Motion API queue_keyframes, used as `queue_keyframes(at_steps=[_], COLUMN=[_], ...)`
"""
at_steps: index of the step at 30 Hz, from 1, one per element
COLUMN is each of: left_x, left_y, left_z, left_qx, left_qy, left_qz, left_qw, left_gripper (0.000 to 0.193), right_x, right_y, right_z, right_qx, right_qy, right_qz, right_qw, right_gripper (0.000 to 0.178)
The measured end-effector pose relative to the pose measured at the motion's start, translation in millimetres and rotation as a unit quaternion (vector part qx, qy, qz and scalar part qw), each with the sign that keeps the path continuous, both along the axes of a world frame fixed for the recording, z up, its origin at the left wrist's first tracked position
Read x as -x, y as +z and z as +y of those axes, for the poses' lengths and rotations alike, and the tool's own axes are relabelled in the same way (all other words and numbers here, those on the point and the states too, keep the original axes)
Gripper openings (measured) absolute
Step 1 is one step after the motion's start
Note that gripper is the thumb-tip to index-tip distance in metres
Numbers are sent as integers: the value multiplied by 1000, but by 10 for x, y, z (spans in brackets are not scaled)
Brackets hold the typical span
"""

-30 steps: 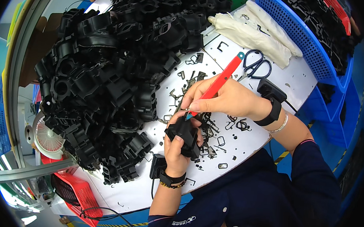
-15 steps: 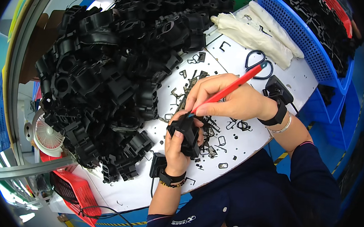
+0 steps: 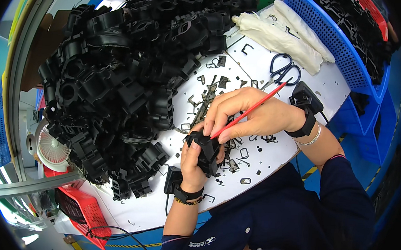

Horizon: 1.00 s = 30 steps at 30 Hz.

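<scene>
My left hand (image 3: 191, 167) is wrapped round a black moulded plastic part (image 3: 207, 156), its thumb lying along the near side. Between the thumb and fingers of my right hand (image 3: 261, 114) is a slim red tool (image 3: 263, 100), held like a pen. Its lower end meets the top edge of the part, and the tip itself is too small to make out. Small black trimmed scraps (image 3: 230, 162) lie scattered on the white table (image 3: 262, 169) under and around both hands. Dark-handled scissors (image 3: 285, 74) rest just beyond my right hand.
A large heap of black plastic parts (image 3: 119, 87) covers the table's left and far side. Cream cloth gloves (image 3: 281, 35) lie at the far right, beside a blue perforated crate (image 3: 336, 46) of black pieces. A red basket (image 3: 90, 210) and a small fan (image 3: 53, 149) stand at left.
The red tool has turned in my right hand and now shows its narrow edge, its upper end slightly lower. My right hand and the part have shifted slightly downward.
</scene>
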<state>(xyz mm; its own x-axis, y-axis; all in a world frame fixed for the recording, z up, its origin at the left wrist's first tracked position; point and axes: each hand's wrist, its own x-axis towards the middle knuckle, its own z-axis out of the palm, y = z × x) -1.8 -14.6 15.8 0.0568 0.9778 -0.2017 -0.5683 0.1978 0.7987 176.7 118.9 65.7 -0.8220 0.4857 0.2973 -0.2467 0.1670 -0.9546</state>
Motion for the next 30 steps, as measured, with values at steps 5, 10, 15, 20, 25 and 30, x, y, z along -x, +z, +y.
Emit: queue_keyframes(at_steps=[5,10,15,20,25,30], left_x=[17,-48,-108,66,31,22], left_y=[-12,18,55,-124,-105,-28], left_z=[4,7,21,-21,-20,7], left_qx=[-15,-17,30,7,28,-15], left_qy=[-19,10,60,-3,13,-14], left_qz=[24,60,21,-40,-63,13], left_qw=[999,998,997,999,998,1000], left_gripper=[62,41,42,44,47,54], right_x=[16,58,162,182,178,90], right_y=[-20,-18,-175,-163,-198,-84], right_z=[-19,-54,-107,-166,-142,-95], right_qx=[-62,-152,-374,-407,-363,-206], right_qy=[-4,-23,-125,-144,-137,-72], right_qz=[9,11,69,61,67,62], right_qw=[998,988,916,900,919,974], right_gripper=[11,12,21,21,19,14])
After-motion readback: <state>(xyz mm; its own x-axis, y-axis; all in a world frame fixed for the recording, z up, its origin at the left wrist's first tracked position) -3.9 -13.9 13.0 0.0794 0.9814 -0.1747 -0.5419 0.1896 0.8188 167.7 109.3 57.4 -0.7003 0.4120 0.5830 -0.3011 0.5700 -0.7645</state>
